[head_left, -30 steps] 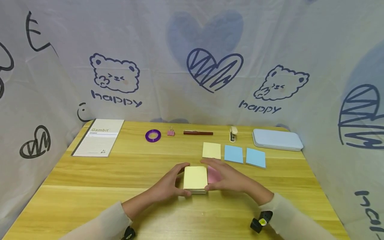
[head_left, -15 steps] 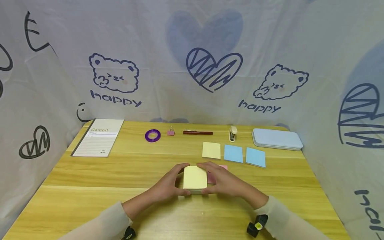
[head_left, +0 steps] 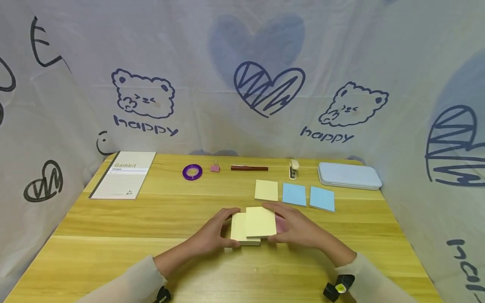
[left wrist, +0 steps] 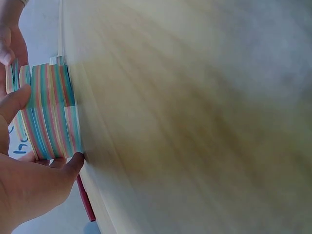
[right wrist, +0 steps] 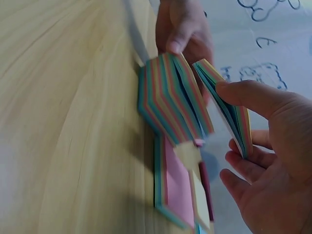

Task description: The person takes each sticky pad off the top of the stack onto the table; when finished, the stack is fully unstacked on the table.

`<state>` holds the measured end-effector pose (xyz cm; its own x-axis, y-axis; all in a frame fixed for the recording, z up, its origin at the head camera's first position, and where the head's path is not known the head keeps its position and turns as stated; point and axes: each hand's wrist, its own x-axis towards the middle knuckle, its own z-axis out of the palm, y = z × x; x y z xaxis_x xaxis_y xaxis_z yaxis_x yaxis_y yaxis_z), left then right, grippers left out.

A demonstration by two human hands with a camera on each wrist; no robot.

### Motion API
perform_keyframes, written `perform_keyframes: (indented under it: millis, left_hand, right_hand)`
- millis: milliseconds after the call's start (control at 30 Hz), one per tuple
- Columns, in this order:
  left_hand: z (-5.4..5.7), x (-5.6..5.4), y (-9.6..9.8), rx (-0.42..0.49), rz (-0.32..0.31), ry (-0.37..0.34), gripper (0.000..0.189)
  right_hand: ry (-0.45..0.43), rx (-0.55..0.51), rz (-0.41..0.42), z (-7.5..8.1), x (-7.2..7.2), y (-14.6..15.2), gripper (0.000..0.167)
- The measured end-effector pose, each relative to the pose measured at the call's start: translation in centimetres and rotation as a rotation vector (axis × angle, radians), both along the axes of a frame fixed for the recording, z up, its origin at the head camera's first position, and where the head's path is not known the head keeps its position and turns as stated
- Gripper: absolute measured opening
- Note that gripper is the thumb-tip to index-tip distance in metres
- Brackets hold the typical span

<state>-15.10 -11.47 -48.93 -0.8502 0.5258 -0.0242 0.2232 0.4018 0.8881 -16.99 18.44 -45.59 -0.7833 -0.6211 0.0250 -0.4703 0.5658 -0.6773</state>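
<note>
My left hand grips the left side of a thick stack of sticky notes, thumb at the near edge and fingers at the far one. Striped edges of the stack show green, pink and yellow layers in the right wrist view. Between the thumb and fingers of my right hand is a thinner sticky note pad with a yellow top, raised off the stack and shifted to the right, still overlapping it from above. A pink-topped sticky note pad lies right of the stack, partly hidden by the right hand.
Behind the hands lie a yellow pad and two blue pads. Along the back are a notebook, purple tape roll, pink binder clip, dark red pen, stapler and light blue case.
My right hand first closed in on the stack, then took a thin yellow-topped pad off its top and moved it rightward. The left hand has stayed on the stack.
</note>
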Motion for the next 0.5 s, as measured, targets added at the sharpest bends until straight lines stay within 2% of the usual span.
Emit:
perform_keyframes:
  millis: [233, 500]
  left_hand:
    - [0.0, -0.1, 0.0, -0.022, -0.014, 0.024, 0.090]
    - [0.2, 0.1, 0.0, -0.039, -0.007, 0.011, 0.090]
  right_hand:
    - [-0.111, -0.062, -0.075, -0.3, 0.4, 4.2, 0.087]
    - [-0.142, -0.097, -0.157, -2.0, 0.4, 9.1, 0.088]
